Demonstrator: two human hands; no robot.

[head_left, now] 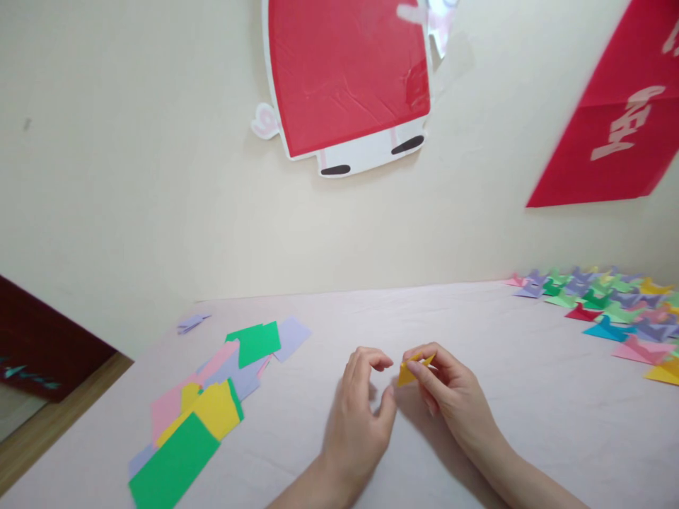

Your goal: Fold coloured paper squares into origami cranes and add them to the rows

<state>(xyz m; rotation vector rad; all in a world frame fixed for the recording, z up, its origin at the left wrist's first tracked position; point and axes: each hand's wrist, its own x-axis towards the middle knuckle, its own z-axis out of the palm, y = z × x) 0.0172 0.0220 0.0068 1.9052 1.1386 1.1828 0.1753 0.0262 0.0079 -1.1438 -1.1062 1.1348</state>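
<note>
A small folded piece of yellow paper [407, 375] is pinched between the thumb and fingers of my right hand [450, 385], a little above the pale table cover. My right fingers hide part of the paper, so its full shape does not show. Just to the left, my left hand [366, 410] holds nothing. Its thumb and curved forefinger are apart, with a gap between them facing the yellow paper.
Loose coloured paper sheets, among them a green sheet [175, 463], overlap on the left of the pale table cover [297, 452]. Rows of folded paper figures [610, 329] stand at the far right. A wall [212, 212] with red decorations rises behind.
</note>
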